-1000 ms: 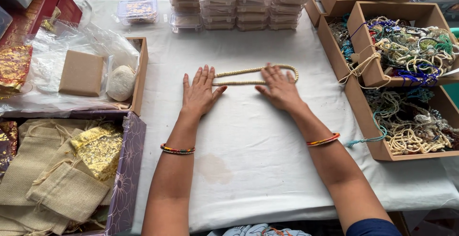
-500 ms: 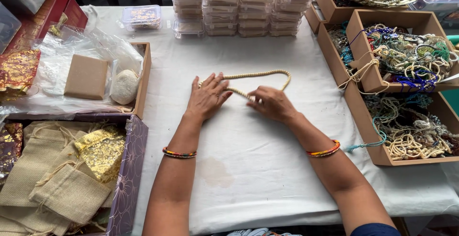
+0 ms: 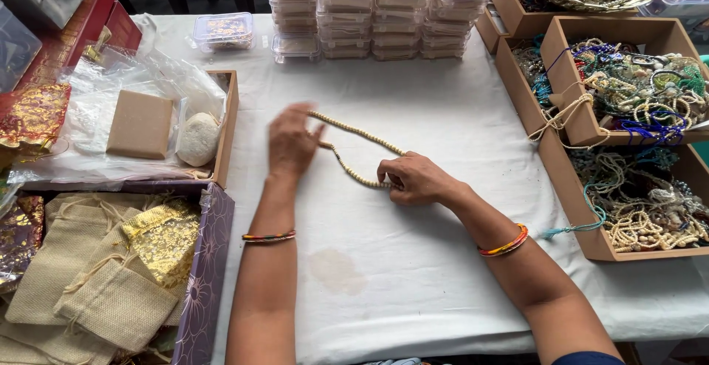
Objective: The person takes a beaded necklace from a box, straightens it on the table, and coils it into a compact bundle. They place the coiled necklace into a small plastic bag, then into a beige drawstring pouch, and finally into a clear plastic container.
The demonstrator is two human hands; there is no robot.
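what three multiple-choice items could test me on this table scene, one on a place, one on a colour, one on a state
1. Where do the burlap pouches lie?
A. in the box at lower left
B. on the stacked clear containers
C. in the boxes at right

2. What colour is the bead necklace between the hands?
A. bright blue
B. cream
C. black

3. How does the right hand stand?
A. flat, palm up
B. raised off the table
C. closed on the necklace's end, on the white cloth

Answers: 1 A, they fill the patterned box by the left arm. 2 B, the beads look pale cream. 3 C, fingers curl over the beads while the left hand holds the other end.
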